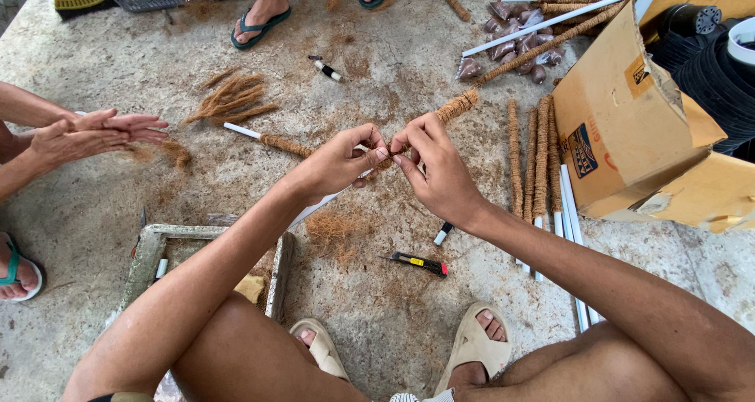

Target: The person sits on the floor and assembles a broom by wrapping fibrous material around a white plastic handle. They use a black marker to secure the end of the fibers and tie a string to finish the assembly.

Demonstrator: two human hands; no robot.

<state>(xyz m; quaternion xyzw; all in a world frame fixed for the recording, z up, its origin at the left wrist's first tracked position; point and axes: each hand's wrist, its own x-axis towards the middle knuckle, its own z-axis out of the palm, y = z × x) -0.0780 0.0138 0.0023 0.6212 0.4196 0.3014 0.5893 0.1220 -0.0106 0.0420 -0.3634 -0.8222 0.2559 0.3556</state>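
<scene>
While both hands' fingers (pixel 376 152) pinch the fibre-wrapped pole (pixel 452 108), loose twine between them could slip, likely unravelling the wrap if either grip eases.

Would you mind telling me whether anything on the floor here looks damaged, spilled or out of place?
Yes. The cardboard box at the right lies tipped over, its top edge torn ragged. Loose brown fibre is scattered across the concrete floor, and a yellow-and-black utility knife lies loose below both hands, near the sandalled feet.

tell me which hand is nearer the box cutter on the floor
Right. The right hand is above the box cutter, slightly to its right; the left hand is farther off, up and to its left.
</scene>
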